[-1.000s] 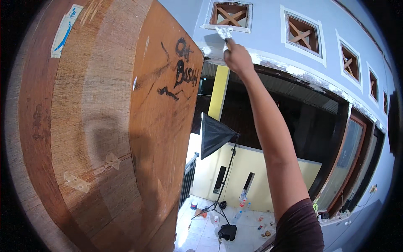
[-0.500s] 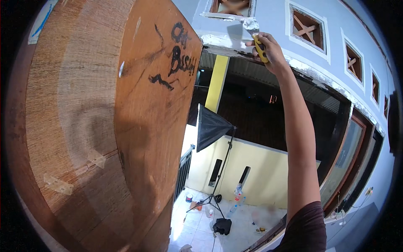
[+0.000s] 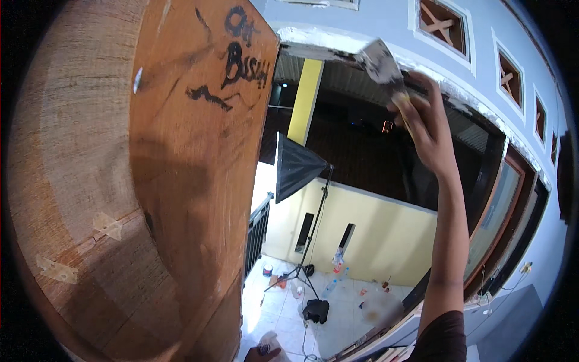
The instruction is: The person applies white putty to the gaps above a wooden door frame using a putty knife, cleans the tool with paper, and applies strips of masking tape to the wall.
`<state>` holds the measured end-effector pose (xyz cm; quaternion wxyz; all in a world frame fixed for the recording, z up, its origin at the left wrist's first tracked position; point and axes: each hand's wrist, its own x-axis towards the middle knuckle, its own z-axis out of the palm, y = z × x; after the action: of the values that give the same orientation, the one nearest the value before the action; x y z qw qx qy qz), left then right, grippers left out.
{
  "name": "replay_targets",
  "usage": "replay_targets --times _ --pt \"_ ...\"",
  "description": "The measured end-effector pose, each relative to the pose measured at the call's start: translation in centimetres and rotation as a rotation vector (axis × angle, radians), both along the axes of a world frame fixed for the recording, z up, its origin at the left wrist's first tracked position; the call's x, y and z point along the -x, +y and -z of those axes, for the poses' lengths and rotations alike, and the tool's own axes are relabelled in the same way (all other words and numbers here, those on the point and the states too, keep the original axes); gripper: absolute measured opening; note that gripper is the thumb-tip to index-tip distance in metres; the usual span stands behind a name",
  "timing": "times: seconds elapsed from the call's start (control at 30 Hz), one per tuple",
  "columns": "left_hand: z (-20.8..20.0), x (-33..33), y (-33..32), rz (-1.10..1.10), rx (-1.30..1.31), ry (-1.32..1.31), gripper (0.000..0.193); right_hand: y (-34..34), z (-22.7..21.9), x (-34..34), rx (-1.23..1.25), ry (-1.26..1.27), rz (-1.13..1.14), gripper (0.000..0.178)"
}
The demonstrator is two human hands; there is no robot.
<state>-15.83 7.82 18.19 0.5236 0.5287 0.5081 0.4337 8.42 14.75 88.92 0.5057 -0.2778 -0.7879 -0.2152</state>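
Scraper blade [image 3: 382,60], 1 o'clock: flat metal, smeared with matt white paste [image 3: 375,69].
Door panel [image 3: 199,139], 10 o'clock: brown wood, slight sheen, scuffed.
Side board [image 3: 72,151], 9 o'clock: matt grained wood, rough-looking.
Lintel edge [image 3: 313,37], 12 o'clock: rough, patchy white coating.
Floor tiles [image 3: 280,320], 6 o'clock: smooth, glossy.
Bottle [image 3: 329,289], 5 o'clock: clear plastic.

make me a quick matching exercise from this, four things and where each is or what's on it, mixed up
Things
1. putty knife
2. softbox light
3. wooden panel
4. square wall opening

Places and states
A. marked with black lettering
B. fitted with crossed wooden bars
C. in the right hand
D. mounted on a tripod stand

Pairs: 1-C, 2-D, 3-A, 4-B
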Motion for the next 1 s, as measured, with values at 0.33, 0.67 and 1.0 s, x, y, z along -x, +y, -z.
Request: replay_targets --times 0.33,0.67,1.0 --pt "-15.2 0.8 2.6 -0.071 -0.088 -0.095 0.041 -7.8 34.6 -3.0 0.747 1.197 -0.259 0.04" --pt "-26.2 -2.9 -0.1 0.162 -0.133 -0.391 0.016 -12.6 42.9 1.6 1.123 1.25 -0.37 0.052" --pt "-22.5 -4.1 -4.6 0.366 -0.155 -0.426 0.041 -18.3 40.8 0.6 1.246 1.096 -0.406 0.055"
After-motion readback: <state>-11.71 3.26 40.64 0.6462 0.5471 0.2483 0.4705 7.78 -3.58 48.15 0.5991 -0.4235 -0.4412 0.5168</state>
